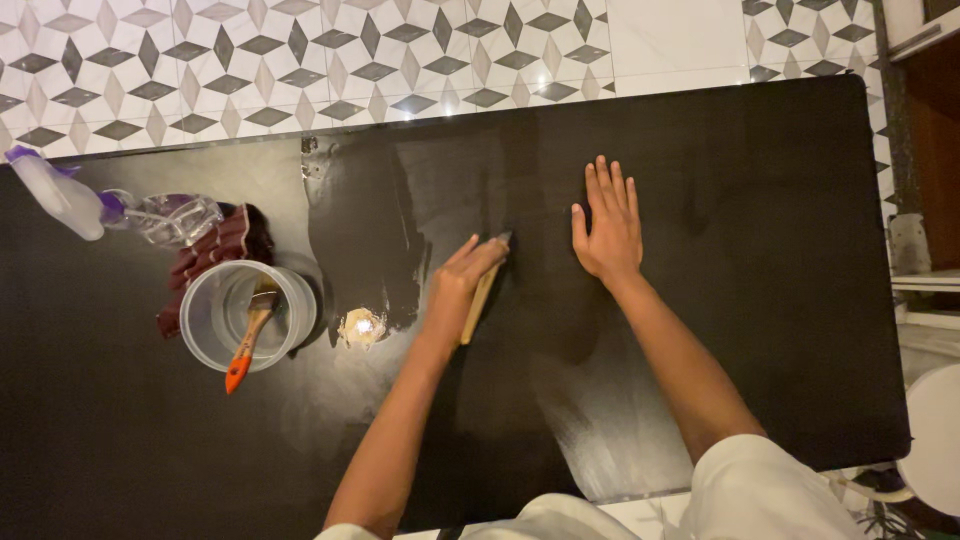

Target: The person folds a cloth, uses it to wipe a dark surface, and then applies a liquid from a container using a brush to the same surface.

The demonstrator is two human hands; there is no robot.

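A large black board (780, 200) lies flat over a patterned tile floor, its surface wet and glossy in patches. My left hand (458, 285) is closed around a wooden-handled paintbrush (484, 293), whose bristle end touches the board near the middle. My right hand (606, 223) rests flat on the board just to the right of the brush, fingers spread and pointing away from me, holding nothing.
On the board's left stand a clear plastic tub (244, 316) with an orange-handled brush (250, 340) in it, a dark red cloth (215, 252) and a spray bottle (80, 200) lying on its side. A white round object (935, 440) sits at the right edge.
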